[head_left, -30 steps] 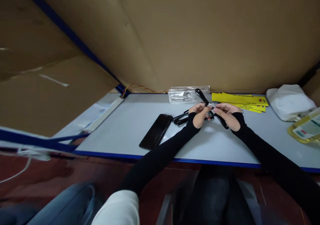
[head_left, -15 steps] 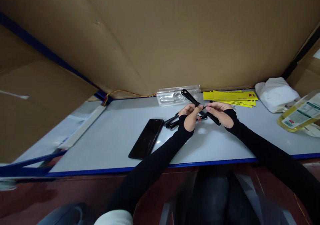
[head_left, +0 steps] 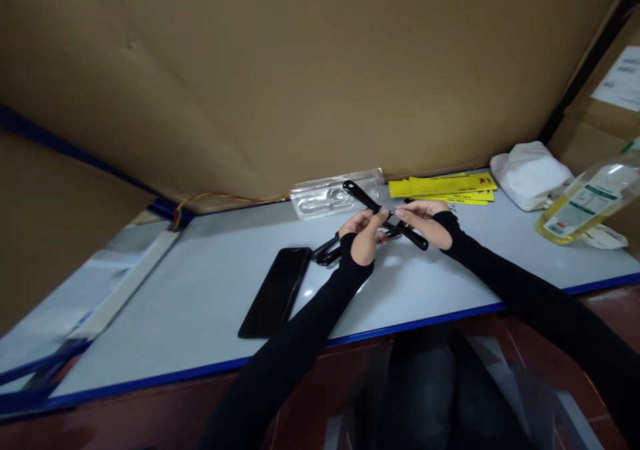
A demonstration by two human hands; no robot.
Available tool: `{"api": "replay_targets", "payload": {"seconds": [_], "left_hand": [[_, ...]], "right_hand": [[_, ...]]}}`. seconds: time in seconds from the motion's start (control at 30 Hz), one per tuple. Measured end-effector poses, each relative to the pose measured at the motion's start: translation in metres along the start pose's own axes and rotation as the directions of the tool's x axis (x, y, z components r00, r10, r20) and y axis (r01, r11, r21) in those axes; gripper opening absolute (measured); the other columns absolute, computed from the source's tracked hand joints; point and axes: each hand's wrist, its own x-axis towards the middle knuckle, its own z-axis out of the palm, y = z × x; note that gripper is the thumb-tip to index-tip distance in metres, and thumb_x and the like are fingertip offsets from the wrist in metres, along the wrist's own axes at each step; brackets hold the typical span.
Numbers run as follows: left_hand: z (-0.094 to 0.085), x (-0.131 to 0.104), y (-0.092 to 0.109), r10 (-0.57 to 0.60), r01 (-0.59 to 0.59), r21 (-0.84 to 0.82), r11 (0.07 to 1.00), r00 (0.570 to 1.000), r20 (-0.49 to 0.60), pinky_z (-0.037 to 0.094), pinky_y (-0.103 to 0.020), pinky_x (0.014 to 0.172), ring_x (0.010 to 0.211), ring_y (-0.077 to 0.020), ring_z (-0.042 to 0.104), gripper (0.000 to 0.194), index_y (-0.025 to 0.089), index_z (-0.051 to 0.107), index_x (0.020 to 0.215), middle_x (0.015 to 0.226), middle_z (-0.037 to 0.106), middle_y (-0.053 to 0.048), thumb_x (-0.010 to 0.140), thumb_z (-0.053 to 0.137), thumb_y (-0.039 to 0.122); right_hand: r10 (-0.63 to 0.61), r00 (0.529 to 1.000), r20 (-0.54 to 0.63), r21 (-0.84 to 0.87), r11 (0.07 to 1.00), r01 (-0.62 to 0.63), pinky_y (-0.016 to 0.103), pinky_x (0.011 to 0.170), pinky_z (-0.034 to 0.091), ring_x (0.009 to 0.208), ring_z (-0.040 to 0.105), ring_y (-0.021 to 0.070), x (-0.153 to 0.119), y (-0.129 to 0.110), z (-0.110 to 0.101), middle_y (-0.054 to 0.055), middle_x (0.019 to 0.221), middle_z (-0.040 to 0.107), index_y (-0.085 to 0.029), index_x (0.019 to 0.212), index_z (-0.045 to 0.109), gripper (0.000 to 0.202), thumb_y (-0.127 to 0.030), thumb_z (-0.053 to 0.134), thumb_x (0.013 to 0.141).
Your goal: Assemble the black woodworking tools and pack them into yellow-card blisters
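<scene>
My left hand [head_left: 361, 237] is closed around the middle of a long black-handled tool [head_left: 361, 195], which slants from upper left to lower right with a hole in its upper end. Facing it, my right hand [head_left: 429, 222] has thumb and fingers pinched together at the tool's middle. A small shiny bit shows between the fingertips, too small to name. Under and beside my left hand, more black handles [head_left: 327, 253] lie on the table, partly hidden by the hand. Closer to me on the left lies a black smartphone [head_left: 275, 293].
Behind the hands are clear plastic blister packs [head_left: 333, 197] and yellow cards [head_left: 445, 185] against the cardboard wall [head_left: 300, 70]. To the right sit a white cloth bundle [head_left: 530, 173] and a bottle of yellow liquid [head_left: 575, 213]. A white power strip [head_left: 127, 283] runs along the left.
The view has turned a little, so everything on the table sits further left. Both hands stay together at the tool's middle, with only slight finger movement.
</scene>
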Motion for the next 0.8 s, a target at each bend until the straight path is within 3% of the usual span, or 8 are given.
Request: {"api": "replay_targets", "payload": {"seconds": [0.17,0.27,0.37,0.43,0.53,0.63,0.73,0.8], "left_hand": [[-0.004,0.009,-0.010,-0.054,0.055,0.018,0.998,0.997,-0.050,0.031,-0.021,0.037,0.043,-0.0082,0.048,0.036,0.018,0.061,0.060,0.056,0.064,-0.002,0.047,0.092,0.032],[-0.005,0.010,-0.016,-0.074,0.076,0.028,0.997,0.996,-0.050,0.032,-0.021,0.036,0.045,-0.0092,0.050,0.035,0.017,0.063,0.058,0.056,0.063,-0.002,0.045,0.092,0.030],[-0.004,0.008,-0.016,-0.066,0.067,0.026,0.997,0.997,-0.047,0.032,-0.021,0.036,0.046,-0.0093,0.049,0.032,0.016,0.065,0.057,0.055,0.062,-0.002,0.045,0.092,0.029],[-0.003,0.007,-0.015,-0.060,0.060,0.020,0.998,0.997,-0.040,0.031,-0.020,0.036,0.046,-0.0090,0.049,0.031,0.016,0.065,0.057,0.054,0.061,-0.001,0.046,0.091,0.027],[-0.004,0.008,-0.016,-0.059,0.060,0.032,0.998,0.998,-0.036,0.029,-0.019,0.036,0.046,-0.0093,0.049,0.030,0.016,0.064,0.056,0.055,0.062,-0.003,0.049,0.090,0.028],[-0.005,0.009,-0.017,-0.049,0.050,0.045,0.998,0.998,-0.031,0.029,-0.019,0.036,0.047,-0.0093,0.050,0.029,0.015,0.066,0.059,0.056,0.063,-0.003,0.051,0.090,0.029],[-0.007,0.008,-0.019,-0.042,0.042,0.053,0.998,0.999,-0.014,0.029,-0.019,0.036,0.045,-0.0087,0.049,0.028,0.014,0.070,0.062,0.057,0.064,-0.003,0.053,0.091,0.029],[-0.009,0.008,-0.022,-0.044,0.044,0.056,0.997,0.999,0.003,0.029,-0.020,0.036,0.044,-0.0080,0.048,0.027,0.014,0.071,0.064,0.059,0.066,-0.004,0.056,0.091,0.029]], "right_hand": [[-0.005,0.993,-0.122,-0.022,1.000,0.002,0.029,0.046,0.055,0.065,0.070,0.0181,0.022,0.004,-0.042,0.011,0.088,0.081,-0.019,0.088,0.076,0.069,-0.080,0.090,0.058],[-0.075,0.981,-0.180,-0.187,0.981,0.041,0.029,0.046,0.050,0.059,0.064,0.0163,0.029,0.010,-0.068,0.008,0.082,0.078,-0.019,0.088,0.076,0.060,-0.074,0.087,0.068],[-0.216,0.958,-0.190,-0.417,0.901,0.121,0.029,0.054,0.047,0.058,0.059,0.0148,0.032,0.012,-0.091,0.005,0.072,0.073,-0.018,0.085,0.077,0.045,-0.062,0.084,0.078],[-0.244,0.964,-0.104,-0.525,0.837,0.155,0.029,0.059,0.045,0.061,0.058,0.0141,0.031,0.009,-0.106,0.003,0.072,0.073,-0.019,0.088,0.080,0.036,-0.054,0.086,0.078],[-0.154,0.978,0.141,-0.651,0.730,0.208,0.029,0.065,0.044,0.073,0.061,0.0167,0.026,0.005,-0.121,0.005,0.084,0.078,-0.022,0.097,0.083,0.032,-0.045,0.089,0.075],[-0.043,0.934,0.354,-0.744,0.593,0.309,0.032,0.075,0.045,0.087,0.061,0.0219,0.023,0.009,-0.124,0.006,0.098,0.080,-0.028,0.111,0.085,0.044,-0.039,0.095,0.070],[0.000,0.908,0.418,-0.808,0.456,0.372,0.038,0.087,0.044,0.095,0.058,0.0266,0.023,0.017,-0.119,0.007,0.096,0.079,-0.033,0.109,0.088,0.043,-0.035,0.097,0.068],[-0.009,0.910,0.415,-0.824,0.420,0.380,0.040,0.090,0.043,0.099,0.057,0.0290,0.024,0.021,-0.118,0.008,0.095,0.078,-0.034,0.104,0.089,0.033,-0.036,0.095,0.071]]}}
